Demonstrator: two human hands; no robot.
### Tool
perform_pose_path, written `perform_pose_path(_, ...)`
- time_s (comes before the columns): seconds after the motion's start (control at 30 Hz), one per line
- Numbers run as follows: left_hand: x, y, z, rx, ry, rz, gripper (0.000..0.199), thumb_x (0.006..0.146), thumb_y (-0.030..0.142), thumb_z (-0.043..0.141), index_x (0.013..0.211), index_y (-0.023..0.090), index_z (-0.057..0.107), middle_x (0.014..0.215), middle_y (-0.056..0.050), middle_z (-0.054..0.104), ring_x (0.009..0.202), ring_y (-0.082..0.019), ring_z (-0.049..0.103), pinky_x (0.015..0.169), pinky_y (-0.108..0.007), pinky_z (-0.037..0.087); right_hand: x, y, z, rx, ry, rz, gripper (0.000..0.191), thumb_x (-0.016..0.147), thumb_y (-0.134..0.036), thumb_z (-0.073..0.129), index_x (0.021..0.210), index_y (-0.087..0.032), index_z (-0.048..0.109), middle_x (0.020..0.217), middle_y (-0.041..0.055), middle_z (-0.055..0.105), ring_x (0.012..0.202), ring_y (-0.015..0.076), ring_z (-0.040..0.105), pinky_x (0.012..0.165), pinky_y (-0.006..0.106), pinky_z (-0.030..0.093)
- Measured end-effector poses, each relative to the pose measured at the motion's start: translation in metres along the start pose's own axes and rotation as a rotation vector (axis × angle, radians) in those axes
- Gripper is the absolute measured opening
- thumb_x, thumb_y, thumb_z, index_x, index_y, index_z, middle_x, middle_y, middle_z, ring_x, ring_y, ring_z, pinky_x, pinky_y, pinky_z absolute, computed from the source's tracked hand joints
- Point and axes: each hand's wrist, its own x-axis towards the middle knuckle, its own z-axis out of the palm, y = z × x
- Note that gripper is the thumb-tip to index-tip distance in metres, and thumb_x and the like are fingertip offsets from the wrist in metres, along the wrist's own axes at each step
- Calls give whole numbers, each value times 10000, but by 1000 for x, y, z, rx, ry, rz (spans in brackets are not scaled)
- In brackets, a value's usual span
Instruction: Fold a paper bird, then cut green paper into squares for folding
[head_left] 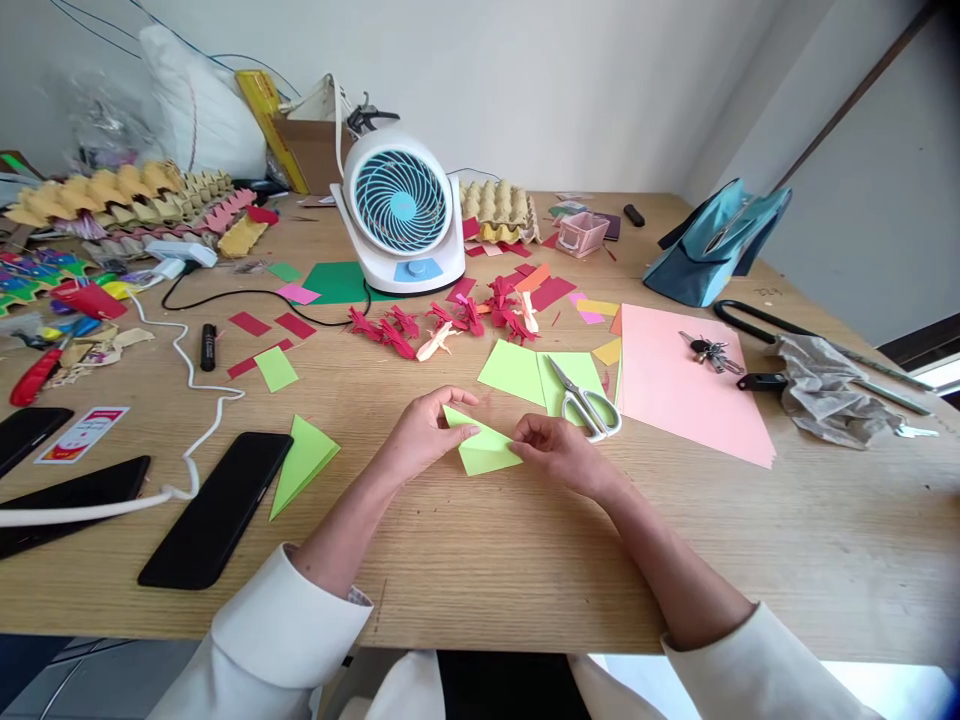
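Between my two hands is a light green paper [487,460] with a folded flap across its top. My left hand [431,435] holds its left edge, the thumb on top of the paper. At the right corner, the fingers of my right hand [559,452] pinch it. White-handled scissors [589,405] lie open-bladed just beyond my right hand, over light green sheets [514,370]. A folded light green triangle [301,462] rests to the left of my left forearm.
A white fan [401,205] stands at the back, with red folded paper figures [397,330] before it. Pink sheets [686,400] with keys lie right. A black phone [217,510], white cable and egg trays [112,195] are left. A blue bag [709,250] sits back right.
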Motion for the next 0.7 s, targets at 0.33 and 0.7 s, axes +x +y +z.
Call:
perform_pose_path(0.33, 5, -20, 8, 220, -41, -29, 372, 738, 277, 674, 1103, 229, 620, 659, 55, 585, 600, -148, 555, 562, -242, 391, -5, 3, 10, -426, 18, -133, 136, 770, -68, 602, 796, -190, 547, 747, -33, 555, 636, 97, 496, 594, 221, 363)
perform_pose_path(0.7, 2, -25, 19, 491, 19, 74, 399, 773, 172, 654, 1155, 253, 575, 1014, -8, 694, 867, -215, 645, 762, -321, 466, -4, 0, 15, -604, -66, -346, 256, 873, -33, 528, 1015, -186, 678, 919, 53, 583, 833, 157, 582, 732, 259, 443)
